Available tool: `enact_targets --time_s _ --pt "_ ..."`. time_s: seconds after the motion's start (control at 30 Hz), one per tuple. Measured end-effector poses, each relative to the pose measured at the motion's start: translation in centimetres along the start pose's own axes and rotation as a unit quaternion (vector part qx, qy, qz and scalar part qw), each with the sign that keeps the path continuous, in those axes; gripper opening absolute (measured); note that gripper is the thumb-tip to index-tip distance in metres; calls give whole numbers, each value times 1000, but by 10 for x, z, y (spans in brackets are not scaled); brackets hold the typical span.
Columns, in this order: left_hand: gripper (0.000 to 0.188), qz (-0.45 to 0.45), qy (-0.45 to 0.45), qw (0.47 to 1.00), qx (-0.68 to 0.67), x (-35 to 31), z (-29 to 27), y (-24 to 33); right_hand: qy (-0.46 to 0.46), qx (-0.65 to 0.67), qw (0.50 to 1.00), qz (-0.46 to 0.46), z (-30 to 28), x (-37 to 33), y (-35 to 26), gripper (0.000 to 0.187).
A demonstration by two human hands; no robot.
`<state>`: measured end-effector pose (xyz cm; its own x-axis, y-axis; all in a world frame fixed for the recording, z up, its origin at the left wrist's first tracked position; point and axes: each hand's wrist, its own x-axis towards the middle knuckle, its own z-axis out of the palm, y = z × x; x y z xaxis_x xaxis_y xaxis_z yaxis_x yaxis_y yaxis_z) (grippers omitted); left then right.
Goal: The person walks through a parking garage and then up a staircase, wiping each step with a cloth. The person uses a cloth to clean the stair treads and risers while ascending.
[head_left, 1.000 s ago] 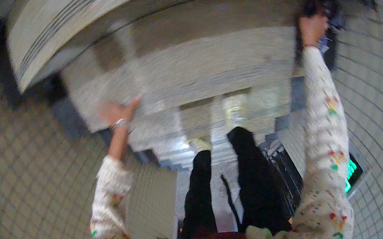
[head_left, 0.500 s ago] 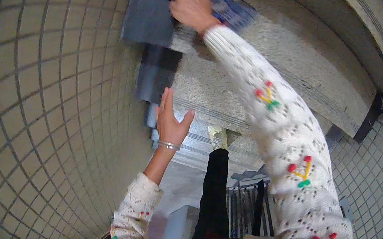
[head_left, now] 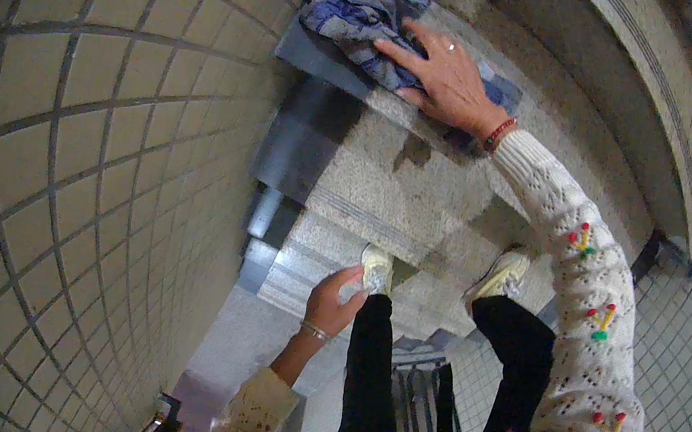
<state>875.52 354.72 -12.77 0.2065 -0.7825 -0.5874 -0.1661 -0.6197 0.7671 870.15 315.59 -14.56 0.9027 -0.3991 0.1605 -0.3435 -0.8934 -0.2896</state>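
1. Where the tiled wall (head_left: 110, 106) meets the stairs, we see a blue-and-grey checked cloth (head_left: 355, 14) lying on a speckled stone step (head_left: 586, 132). Its end by the wall is bunched into folds; the other end lies flatter, beneath the wrist.

2. We find the right hand (head_left: 454, 79) laid over the cloth, its fingers spread. It wears a ring (head_left: 451, 47) and a red beaded bracelet (head_left: 499, 134). From this angle we cannot quite tell how firmly the palm bears down.

3. We see the left hand (head_left: 333, 309) well apart from the cloth, loosely open, its thumb away from the fingers. A silver bangle (head_left: 315, 331) circles its wrist, and in our view the fingertips overlap the left yellow shoe (head_left: 377, 266).

4. We note white openwork knit sleeves (head_left: 601, 293) on both arms, the right one showing red, yellow and green motifs.

5. Below the cloth, we see dark patches (head_left: 415, 150) on the stone and grooved lines (head_left: 388, 234) near a step's edge.

6. Lower down, we see the right yellow shoe (head_left: 501, 275) and black trousers (head_left: 371, 374).
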Motion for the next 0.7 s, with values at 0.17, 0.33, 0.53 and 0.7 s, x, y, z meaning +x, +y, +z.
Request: enact_targets --time_s 0.17,0.33,0.53,0.7 --pt "41 -60 15 998 -28 -22 -7 -37 31 -14 991 127 14 99 34 57" --pt "42 -105 27 992 -68 -54 -8 -70 135 -3 973 188 55 126 57 44" --pt "39 -133 36 982 -130 -62 10 -74 201 67 977 7 74 73 -12 53" --pt "39 -59 9 992 -112 -42 16 -49 2 126 987 -101 58 48 -43 58"
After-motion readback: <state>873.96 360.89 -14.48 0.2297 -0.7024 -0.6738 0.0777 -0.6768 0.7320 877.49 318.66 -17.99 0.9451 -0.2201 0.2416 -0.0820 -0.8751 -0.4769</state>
